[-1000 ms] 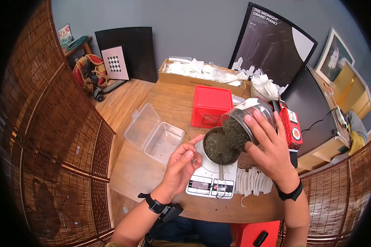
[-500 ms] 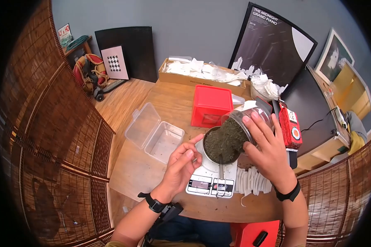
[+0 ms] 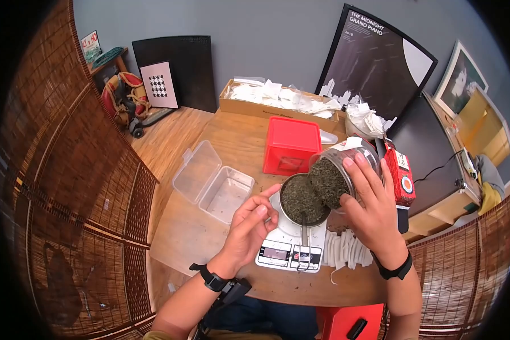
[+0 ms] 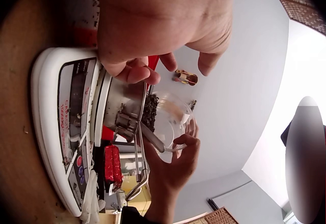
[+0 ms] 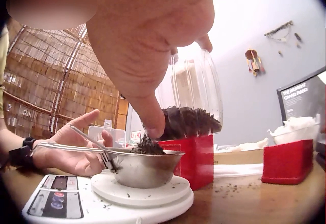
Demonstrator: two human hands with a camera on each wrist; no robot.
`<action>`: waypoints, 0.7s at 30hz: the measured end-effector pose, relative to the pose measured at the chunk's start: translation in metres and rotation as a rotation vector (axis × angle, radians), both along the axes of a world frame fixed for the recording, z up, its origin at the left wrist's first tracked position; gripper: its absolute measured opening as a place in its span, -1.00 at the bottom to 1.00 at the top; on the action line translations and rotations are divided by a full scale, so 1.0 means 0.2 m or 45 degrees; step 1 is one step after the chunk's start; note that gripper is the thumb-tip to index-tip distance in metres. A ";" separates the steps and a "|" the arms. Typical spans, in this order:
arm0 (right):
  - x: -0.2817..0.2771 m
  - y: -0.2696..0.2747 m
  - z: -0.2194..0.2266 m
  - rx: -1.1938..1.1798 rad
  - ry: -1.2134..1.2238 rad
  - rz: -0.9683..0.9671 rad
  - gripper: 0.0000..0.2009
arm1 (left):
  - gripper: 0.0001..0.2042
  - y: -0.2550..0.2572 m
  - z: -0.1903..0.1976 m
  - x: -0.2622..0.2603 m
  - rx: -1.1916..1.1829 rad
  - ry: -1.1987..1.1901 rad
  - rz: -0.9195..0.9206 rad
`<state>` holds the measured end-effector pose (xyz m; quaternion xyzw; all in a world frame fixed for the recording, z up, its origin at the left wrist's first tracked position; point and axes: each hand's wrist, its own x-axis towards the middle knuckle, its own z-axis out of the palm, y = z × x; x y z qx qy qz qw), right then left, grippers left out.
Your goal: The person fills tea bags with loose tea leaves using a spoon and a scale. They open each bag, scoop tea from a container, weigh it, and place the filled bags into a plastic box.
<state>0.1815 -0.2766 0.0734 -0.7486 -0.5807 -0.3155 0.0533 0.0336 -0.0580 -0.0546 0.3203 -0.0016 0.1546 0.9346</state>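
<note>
In the head view my right hand [image 3: 373, 212] grips a clear jar [image 3: 354, 148] of dark dried leaves [image 3: 327, 182], tipped with its mouth over a metal pan [image 3: 282, 211]. Leaves heap in the pan, which rests on a white kitchen scale [image 3: 274, 262]. Beside the pan's left edge is my left hand [image 3: 248, 229], its index finger extended, the others loosely bent, holding nothing. The right wrist view shows the jar [image 5: 196, 89] lying nearly level, its mouth just above the pan [image 5: 145, 170]. The scale's reading cannot be made out.
An open clear plastic box [image 3: 225, 195] lies left of the scale, a red box [image 3: 292, 146] behind it. White pouches [image 3: 348, 249] lie right of the scale, near a red packet [image 3: 401, 175]. A cardboard box of white pouches [image 3: 277, 107] stands at the back.
The pan holds a fuller heap of leaves than a second ago. Since half a second ago, my right hand and the jar have shifted slightly right. My left hand has hardly moved.
</note>
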 end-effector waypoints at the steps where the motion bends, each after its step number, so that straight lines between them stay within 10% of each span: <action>1: 0.00 0.00 0.00 0.017 -0.004 0.004 -0.86 | -0.75 0.00 0.00 0.00 0.000 0.005 -0.001; 21: -0.02 -0.01 0.01 0.050 0.007 -0.006 -0.90 | -0.76 0.00 -0.01 0.00 -0.002 -0.002 -0.004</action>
